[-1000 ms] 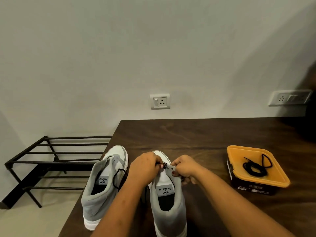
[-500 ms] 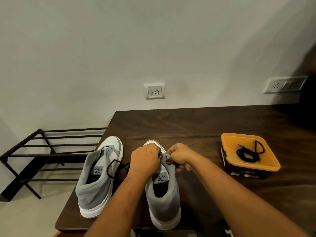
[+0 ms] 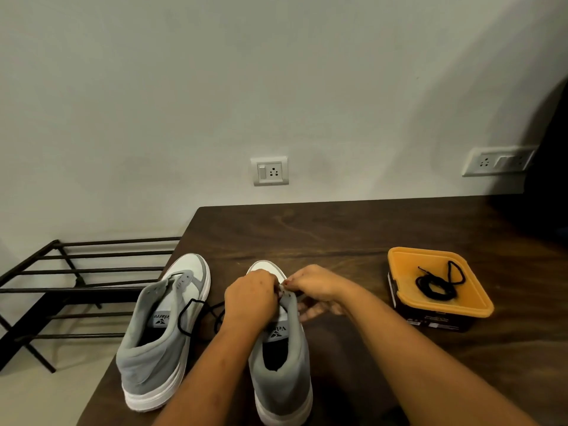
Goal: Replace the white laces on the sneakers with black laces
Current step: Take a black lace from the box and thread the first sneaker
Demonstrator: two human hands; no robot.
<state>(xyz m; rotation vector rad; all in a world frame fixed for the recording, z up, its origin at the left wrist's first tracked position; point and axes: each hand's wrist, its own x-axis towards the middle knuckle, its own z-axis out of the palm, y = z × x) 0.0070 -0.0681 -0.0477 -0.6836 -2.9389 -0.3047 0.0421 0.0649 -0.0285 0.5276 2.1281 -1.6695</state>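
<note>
Leaning in over the table [image 3: 338,232], the person has both hands bunched at the front eyelets of the shoe [image 3: 282,373], and little has shifted in the last second. The hands sit at the same spot as before, only drawn closer together. The short black stub that showed between the fingertips a moment ago is now lost in a pale blur. I take that to mean the tip has gone into an eyelet or is being pushed in, so this is still the first rows of threading. No white lace shows anywhere. The other shoe [image 3: 159,342] stands just beside it with bare eyelets, so stripping looks done and most of the relacing is left. The left hand [image 3: 249,298] is closed tight with its knuckles up and its fingertips hidden. The lace [image 3: 196,318] trails out from under it in a slack loop between the shoes, so I judge it is pinching that lace. The right hand [image 3: 313,284] has thumb and forefinger pressed together on the eyelet flap, with its other fingers loose against the side of the shoe. A second lace [image 3: 436,285] lies coiled in the orange tub [image 3: 396,262], well off to the right.
</note>
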